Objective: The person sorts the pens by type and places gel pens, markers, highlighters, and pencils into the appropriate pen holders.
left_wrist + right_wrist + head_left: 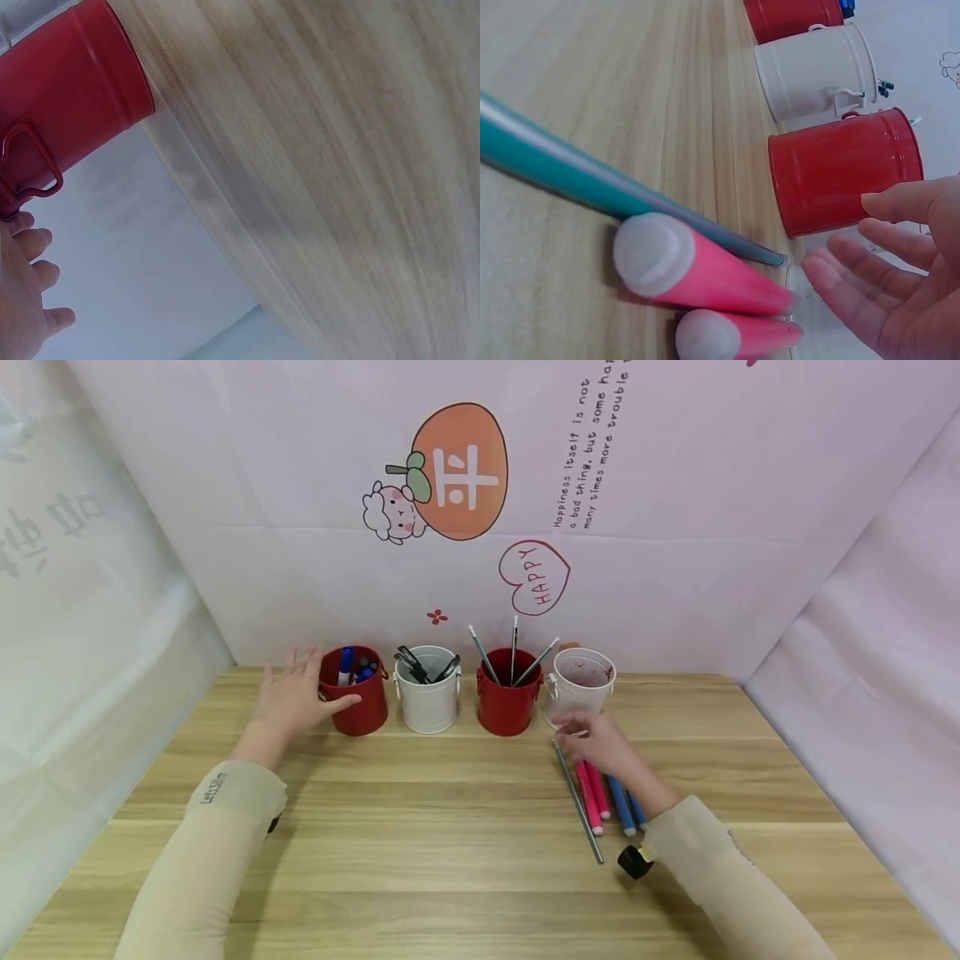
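Note:
My left hand (291, 697) rests at the side of the leftmost red bucket (360, 708), fingers spread; blue-capped markers (346, 665) stand in that bucket. In the left wrist view its fingers (46, 276) lie beside the bucket's wire handle. My right hand (596, 742) hovers in front of the right white bucket (583, 685), just above the far end of a teal pencil (579, 802) on the table. Two pink markers (720, 274) lie beside the pencil. In the right wrist view the fingers are loosely bent and hold nothing.
Between the hands stand a white bucket (427, 703) of black pens and a red bucket (507, 706) with several pencils. Blue markers (621, 806) lie under the right forearm. A printed cloth (300, 568) hangs behind the wooden table (420, 860).

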Demonstrator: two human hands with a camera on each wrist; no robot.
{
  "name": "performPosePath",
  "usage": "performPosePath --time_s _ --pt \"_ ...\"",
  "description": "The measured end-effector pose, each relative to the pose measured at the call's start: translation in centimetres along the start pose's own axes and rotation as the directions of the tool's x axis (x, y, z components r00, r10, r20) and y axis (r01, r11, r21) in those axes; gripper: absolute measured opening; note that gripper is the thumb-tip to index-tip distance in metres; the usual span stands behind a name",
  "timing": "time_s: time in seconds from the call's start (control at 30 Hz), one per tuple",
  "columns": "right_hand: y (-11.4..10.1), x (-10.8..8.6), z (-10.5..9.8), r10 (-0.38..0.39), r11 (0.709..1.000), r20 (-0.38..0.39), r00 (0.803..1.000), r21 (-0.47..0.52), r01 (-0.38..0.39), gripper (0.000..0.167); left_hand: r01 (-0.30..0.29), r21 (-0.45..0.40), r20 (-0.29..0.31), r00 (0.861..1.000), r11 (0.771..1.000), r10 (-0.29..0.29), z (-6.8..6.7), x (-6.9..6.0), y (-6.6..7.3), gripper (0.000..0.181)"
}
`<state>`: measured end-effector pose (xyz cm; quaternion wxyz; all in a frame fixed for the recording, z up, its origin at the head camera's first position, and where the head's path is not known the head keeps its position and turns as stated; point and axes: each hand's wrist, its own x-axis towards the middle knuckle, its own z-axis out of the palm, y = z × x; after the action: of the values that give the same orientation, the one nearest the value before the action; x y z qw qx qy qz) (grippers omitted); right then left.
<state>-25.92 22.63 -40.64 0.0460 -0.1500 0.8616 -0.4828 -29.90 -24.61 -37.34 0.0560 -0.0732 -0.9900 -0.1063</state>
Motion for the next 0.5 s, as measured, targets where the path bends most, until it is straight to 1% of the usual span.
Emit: performPosePath --time_s 0.3,0.4,0.5 --pt "0.05 0.1 0.28 0.092 0.995 0.044 0.995 0.031 -0.093 0.037 0.002 0.002 0.003 1.0 1.0 -0.002 0.11 0.1 -0.13 0.117" --pt "0.06 0.17 0.39 0.101 0.995 0.057 0.993 0.021 -0.102 0.037 0.002 -0.002 0.004 1.0 1.0 -0.002 0.05 0.06 -0.07 0.117" --pt "0.05 0.28 0.59 0.09 0.996 0.068 0.994 -0.007 -0.09 0.037 0.003 -0.004 0.006 1.0 1.0 -0.003 0.0 0.02 -0.03 0.117"
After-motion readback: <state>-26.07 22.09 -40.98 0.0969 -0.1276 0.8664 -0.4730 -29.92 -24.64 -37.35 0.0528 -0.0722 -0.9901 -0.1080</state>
